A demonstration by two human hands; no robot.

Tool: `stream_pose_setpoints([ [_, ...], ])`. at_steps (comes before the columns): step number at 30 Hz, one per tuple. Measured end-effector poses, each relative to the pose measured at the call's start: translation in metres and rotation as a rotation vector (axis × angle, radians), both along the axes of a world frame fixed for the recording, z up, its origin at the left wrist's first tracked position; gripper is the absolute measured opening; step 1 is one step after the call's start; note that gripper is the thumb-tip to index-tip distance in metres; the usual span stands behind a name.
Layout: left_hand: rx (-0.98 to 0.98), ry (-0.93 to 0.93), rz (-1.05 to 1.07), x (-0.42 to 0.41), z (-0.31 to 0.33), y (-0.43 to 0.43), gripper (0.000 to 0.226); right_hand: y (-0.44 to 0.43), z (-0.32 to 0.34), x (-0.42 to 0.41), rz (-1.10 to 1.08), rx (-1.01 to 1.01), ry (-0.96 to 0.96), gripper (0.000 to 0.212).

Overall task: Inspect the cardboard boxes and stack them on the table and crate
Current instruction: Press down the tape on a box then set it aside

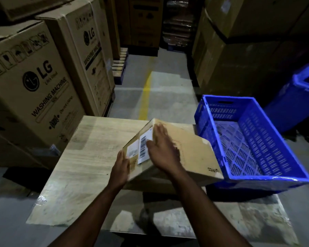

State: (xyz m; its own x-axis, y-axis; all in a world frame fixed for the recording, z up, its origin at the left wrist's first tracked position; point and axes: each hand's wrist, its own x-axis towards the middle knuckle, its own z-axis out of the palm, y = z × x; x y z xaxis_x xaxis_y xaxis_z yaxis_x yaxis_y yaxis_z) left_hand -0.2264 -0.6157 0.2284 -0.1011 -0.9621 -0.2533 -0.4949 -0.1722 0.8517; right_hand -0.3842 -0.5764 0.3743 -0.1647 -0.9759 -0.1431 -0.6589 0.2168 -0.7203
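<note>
- Left hand [120,168] is gripping the near left corner of the box [189,154] in the head view, its fingers wrapping round the edge and partly hidden behind it.
- Right hand [161,150] is lying flat on the box's top with straight fingers, pressing and grasping nothing; it is blurred, so finer detail is not showing.
- Both hands are tilting the box above the right part of the wooden surface [75,157]. Its right end is reaching just beside the blue crate [268,179], and I cannot tell whether any corner is touching the wood.
- White labels [143,148] with a barcode are facing up on the left face, beside the right hand's thumb.
- Judging by this, the person is inspecting the box and no stacking is showing yet.
- To do this step well, the left hand should be taking the weight firmly while the flat hand is steadying the top. Each face and seam should be turning slowly toward the light, as the place is dim.
- One risk is the box slipping off the single gripped corner.
- Large washing-machine cartons [36,82] are standing on the left, a blue bin [296,98] is sitting behind the crate, and the floor [168,90] is carrying a yellow line.
</note>
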Motion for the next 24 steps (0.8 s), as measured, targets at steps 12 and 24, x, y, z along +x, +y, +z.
stream_pose_setpoints([
  [12,0.010,0.424,-0.098,0.012,0.059,-0.018,0.035,0.001,-0.069,-0.019,0.207,-0.071,0.217,0.059],
  [24,-0.253,-0.477,-0.284,0.025,0.033,-0.025,0.065,0.007,-0.109,-0.056,0.167,-0.007,0.561,0.068],
])
